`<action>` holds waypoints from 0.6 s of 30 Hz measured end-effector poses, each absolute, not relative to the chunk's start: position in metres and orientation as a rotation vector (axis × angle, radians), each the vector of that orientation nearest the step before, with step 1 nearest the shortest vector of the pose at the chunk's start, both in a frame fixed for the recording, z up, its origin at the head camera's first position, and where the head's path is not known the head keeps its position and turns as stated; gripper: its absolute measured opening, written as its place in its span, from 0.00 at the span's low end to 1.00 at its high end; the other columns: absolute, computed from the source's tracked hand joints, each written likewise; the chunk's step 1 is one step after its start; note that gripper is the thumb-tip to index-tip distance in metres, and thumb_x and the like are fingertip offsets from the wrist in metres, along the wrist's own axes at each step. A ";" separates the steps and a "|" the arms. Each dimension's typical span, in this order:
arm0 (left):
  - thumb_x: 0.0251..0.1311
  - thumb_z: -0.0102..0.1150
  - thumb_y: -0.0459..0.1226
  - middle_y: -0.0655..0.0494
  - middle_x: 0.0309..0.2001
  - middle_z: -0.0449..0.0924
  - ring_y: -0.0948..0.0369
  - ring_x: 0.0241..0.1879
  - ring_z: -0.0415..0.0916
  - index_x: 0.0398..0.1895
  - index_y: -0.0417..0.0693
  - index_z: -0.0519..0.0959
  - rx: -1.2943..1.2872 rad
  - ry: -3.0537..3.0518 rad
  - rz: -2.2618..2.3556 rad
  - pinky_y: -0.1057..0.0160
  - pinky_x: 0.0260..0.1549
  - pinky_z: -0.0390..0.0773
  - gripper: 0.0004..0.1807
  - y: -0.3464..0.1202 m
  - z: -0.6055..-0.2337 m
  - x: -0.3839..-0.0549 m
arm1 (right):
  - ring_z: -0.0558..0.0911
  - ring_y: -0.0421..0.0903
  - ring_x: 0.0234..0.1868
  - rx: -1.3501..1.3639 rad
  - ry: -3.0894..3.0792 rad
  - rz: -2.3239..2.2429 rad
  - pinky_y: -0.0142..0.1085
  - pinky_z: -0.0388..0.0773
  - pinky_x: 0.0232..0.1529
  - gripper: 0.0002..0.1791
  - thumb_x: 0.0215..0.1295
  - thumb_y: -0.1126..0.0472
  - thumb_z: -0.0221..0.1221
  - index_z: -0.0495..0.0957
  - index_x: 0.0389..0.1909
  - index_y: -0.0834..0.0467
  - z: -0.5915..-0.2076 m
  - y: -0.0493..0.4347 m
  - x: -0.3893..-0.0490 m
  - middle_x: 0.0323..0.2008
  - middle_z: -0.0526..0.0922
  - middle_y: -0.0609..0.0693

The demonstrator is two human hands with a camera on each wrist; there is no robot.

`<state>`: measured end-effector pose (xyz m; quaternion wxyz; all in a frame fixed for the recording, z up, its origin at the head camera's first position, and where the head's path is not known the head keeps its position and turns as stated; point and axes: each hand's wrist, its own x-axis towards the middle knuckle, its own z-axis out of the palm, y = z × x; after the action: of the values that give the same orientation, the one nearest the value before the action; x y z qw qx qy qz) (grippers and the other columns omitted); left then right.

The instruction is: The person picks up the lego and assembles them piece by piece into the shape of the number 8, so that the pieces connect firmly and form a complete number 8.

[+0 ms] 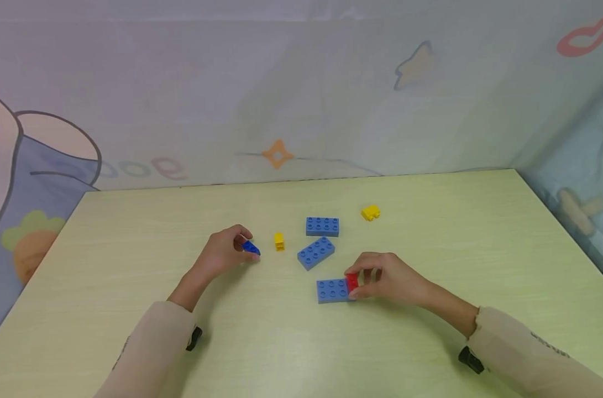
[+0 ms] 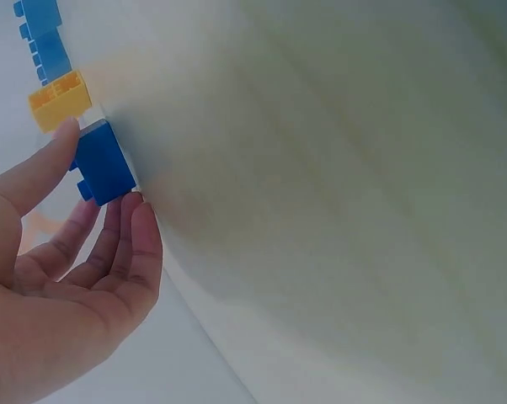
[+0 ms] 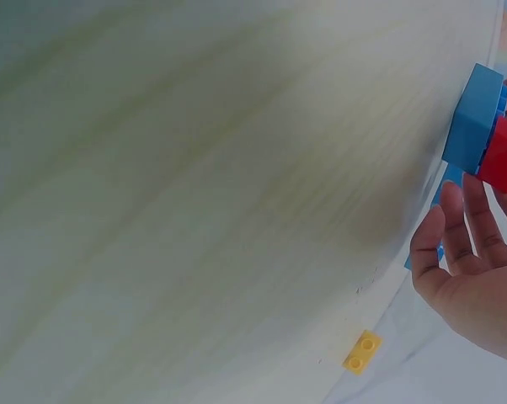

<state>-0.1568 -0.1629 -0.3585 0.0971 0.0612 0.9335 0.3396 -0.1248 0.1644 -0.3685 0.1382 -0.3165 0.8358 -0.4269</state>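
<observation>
My left hand (image 1: 226,249) pinches a small dark blue brick (image 1: 251,247) between thumb and fingers, left of the other bricks. In the left wrist view that brick (image 2: 105,164) shows its studs to the left. My right hand (image 1: 388,277) pinches a small red brick (image 1: 352,282) at the right end of a light blue eight-stud brick (image 1: 333,291). Seen from the right wrist, the red brick (image 3: 502,156) sits against the studded side of the blue brick (image 3: 475,118); whether it is pressed fully down I cannot tell.
Two more light blue bricks, one straight (image 1: 323,226) and one slanted (image 1: 316,253), lie behind the front one. A small yellow brick (image 1: 279,241) lies near my left hand, another (image 1: 371,213) farther back right. A printed curtain (image 1: 301,99) hangs behind the wooden table (image 1: 261,348).
</observation>
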 end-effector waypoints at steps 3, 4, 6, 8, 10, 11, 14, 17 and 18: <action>0.49 0.67 0.37 0.44 0.40 0.75 0.52 0.38 0.69 0.44 0.35 0.73 0.187 2.768 1.005 0.58 0.38 0.71 0.22 -0.161 -0.357 -0.157 | 0.75 0.43 0.30 -0.907 2.416 -1.229 0.32 0.74 0.31 0.18 0.48 0.60 0.69 0.81 0.41 0.61 -0.369 0.164 -0.125 0.32 0.78 0.43; 0.49 0.67 0.37 0.44 0.40 0.75 0.52 0.39 0.70 0.45 0.35 0.73 0.190 2.766 1.011 0.58 0.39 0.71 0.22 -0.161 -0.357 -0.156 | 0.75 0.43 0.30 -0.903 2.416 -1.227 0.32 0.74 0.31 0.18 0.48 0.60 0.69 0.81 0.41 0.61 -0.369 0.165 -0.125 0.32 0.78 0.43; 0.49 0.67 0.38 0.45 0.40 0.75 0.52 0.40 0.70 0.45 0.35 0.73 0.185 2.759 1.025 0.57 0.41 0.71 0.22 -0.158 -0.355 -0.155 | 0.75 0.43 0.30 -0.898 2.417 -1.223 0.32 0.74 0.31 0.18 0.48 0.59 0.68 0.81 0.41 0.60 -0.369 0.165 -0.125 0.32 0.78 0.43; 0.49 0.68 0.38 0.46 0.40 0.76 0.52 0.41 0.71 0.46 0.36 0.73 0.190 2.749 1.047 0.57 0.41 0.72 0.23 -0.154 -0.352 -0.153 | 0.75 0.43 0.30 -0.912 2.419 -1.223 0.32 0.74 0.31 0.18 0.48 0.59 0.68 0.81 0.41 0.61 -0.369 0.165 -0.125 0.32 0.78 0.43; 0.48 0.68 0.37 0.48 0.40 0.76 0.53 0.41 0.72 0.45 0.36 0.73 0.208 2.740 1.063 0.58 0.41 0.72 0.22 -0.148 -0.349 -0.149 | 0.75 0.42 0.30 -0.917 2.420 -1.227 0.32 0.74 0.31 0.17 0.48 0.59 0.68 0.81 0.41 0.61 -0.369 0.165 -0.125 0.31 0.78 0.43; 0.48 0.68 0.37 0.48 0.39 0.77 0.53 0.41 0.72 0.45 0.37 0.74 0.220 2.738 1.069 0.59 0.40 0.73 0.22 -0.146 -0.348 -0.147 | 0.75 0.42 0.30 -0.920 2.421 -1.226 0.32 0.74 0.31 0.17 0.48 0.59 0.68 0.81 0.41 0.61 -0.370 0.165 -0.125 0.31 0.78 0.43; 0.48 0.68 0.35 0.50 0.38 0.77 0.54 0.40 0.73 0.43 0.37 0.74 0.282 2.737 1.088 0.60 0.37 0.74 0.20 -0.137 -0.345 -0.141 | 0.75 0.42 0.30 -0.919 2.420 -1.226 0.32 0.74 0.31 0.18 0.48 0.59 0.68 0.81 0.41 0.61 -0.370 0.165 -0.125 0.32 0.78 0.43; 0.47 0.68 0.35 0.51 0.37 0.78 0.55 0.39 0.74 0.42 0.38 0.75 0.323 2.727 1.113 0.61 0.35 0.74 0.19 -0.129 -0.343 -0.136 | 0.75 0.42 0.30 -0.905 2.420 -1.222 0.32 0.74 0.31 0.18 0.48 0.59 0.69 0.81 0.41 0.60 -0.371 0.165 -0.126 0.32 0.78 0.43; 0.47 0.69 0.35 0.52 0.37 0.78 0.56 0.39 0.74 0.42 0.39 0.75 0.327 2.722 1.119 0.62 0.35 0.74 0.19 -0.126 -0.343 -0.135 | 0.75 0.42 0.30 -0.904 2.418 -1.223 0.32 0.74 0.31 0.18 0.48 0.59 0.69 0.81 0.41 0.60 -0.371 0.165 -0.126 0.32 0.78 0.43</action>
<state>-0.1346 -0.1263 -0.3430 0.0900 0.1101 0.9155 0.3764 -0.1257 0.1653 -0.3707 0.1419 -0.3133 0.8380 -0.4237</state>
